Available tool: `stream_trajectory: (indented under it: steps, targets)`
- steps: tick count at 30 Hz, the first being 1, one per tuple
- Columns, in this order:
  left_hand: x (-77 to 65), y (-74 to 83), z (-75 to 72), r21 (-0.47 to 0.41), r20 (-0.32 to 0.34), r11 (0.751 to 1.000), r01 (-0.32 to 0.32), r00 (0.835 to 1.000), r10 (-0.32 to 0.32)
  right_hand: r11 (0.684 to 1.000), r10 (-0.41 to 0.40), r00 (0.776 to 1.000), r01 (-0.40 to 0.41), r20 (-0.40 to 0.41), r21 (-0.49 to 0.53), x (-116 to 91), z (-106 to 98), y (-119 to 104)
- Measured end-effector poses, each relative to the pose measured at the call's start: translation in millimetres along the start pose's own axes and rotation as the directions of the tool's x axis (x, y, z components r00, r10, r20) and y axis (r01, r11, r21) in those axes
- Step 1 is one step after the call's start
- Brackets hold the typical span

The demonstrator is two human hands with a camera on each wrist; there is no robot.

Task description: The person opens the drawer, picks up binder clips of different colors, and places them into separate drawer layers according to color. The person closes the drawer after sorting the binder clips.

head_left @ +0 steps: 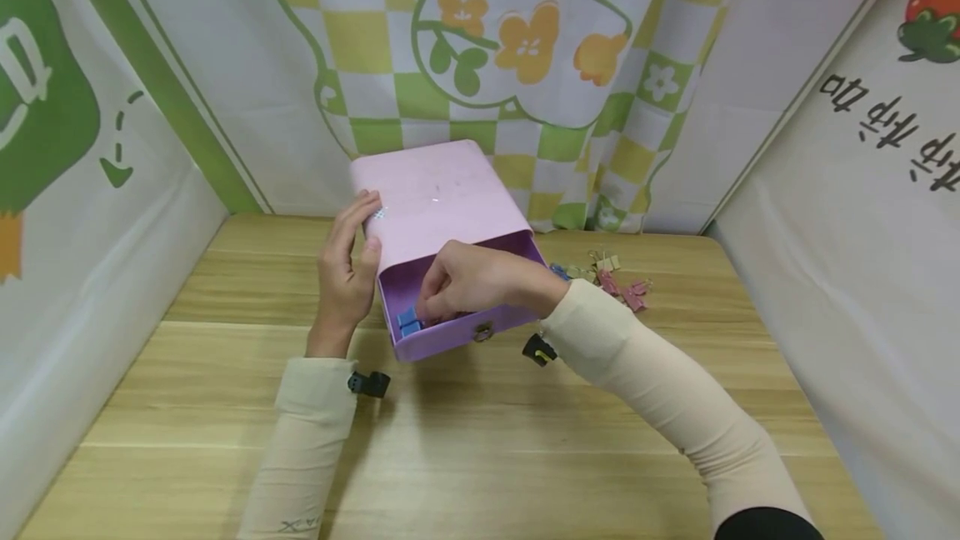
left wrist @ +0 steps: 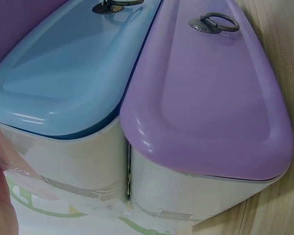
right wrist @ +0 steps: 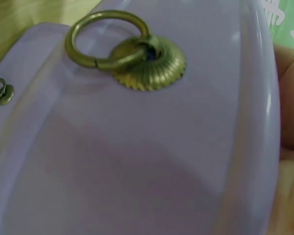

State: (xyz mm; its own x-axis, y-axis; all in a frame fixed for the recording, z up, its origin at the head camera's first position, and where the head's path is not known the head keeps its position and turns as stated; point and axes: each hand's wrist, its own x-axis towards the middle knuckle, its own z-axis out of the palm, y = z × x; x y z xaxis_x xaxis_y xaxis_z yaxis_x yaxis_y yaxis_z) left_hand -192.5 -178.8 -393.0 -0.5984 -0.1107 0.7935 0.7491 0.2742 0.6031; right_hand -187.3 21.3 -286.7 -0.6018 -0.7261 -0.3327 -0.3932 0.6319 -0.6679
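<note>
A pink box (head_left: 442, 190) with purple and blue drawers stands on the table. My left hand (head_left: 347, 269) rests against its left side, thumb near the front edge, fingers along the top edge. The upper purple drawer (head_left: 442, 346) is pulled out. My right hand (head_left: 480, 280) reaches down into it, fingers curled, fingertips right at a blue binder clip (head_left: 408, 322) in the drawer's left front corner. I cannot tell whether they pinch it. In the left wrist view, a blue drawer front (left wrist: 63, 68) and a purple drawer front (left wrist: 210, 98) are closed, each with a ring pull.
Several binder clips, pink (head_left: 635, 296), yellow and blue, lie on the wooden table (head_left: 525, 457) to the right of the box. A checked, flowered curtain (head_left: 517, 48) hangs behind. White printed panels stand at the left and right. In the right wrist view, a brass ring pull (right wrist: 147, 61) shows close up.
</note>
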Motion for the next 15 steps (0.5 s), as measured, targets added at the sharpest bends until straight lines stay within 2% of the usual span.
stream_trajectory:
  steps: [4, 8, 15]
  targets:
    - [0.4, 0.6, -0.5, -0.008, 0.001, 1.000, 0.005, 1.000, -0.005, 0.995, 0.045, 0.999, -0.047, 0.029, 0.093, -3, -4, -1]
    - [-0.1, 1.6, -1.2, -0.007, 0.008, 1.000, 0.020, 1.000, -0.020, 0.973, 0.093, 0.995, -0.099, 0.038, 0.208, -9, -14, -1]
    - [-0.1, 1.5, -0.8, -0.011, 0.006, 1.000, 0.012, 1.000, -0.012, 0.969, 0.134, 0.990, -0.120, -0.048, 0.217, -30, -40, -2]
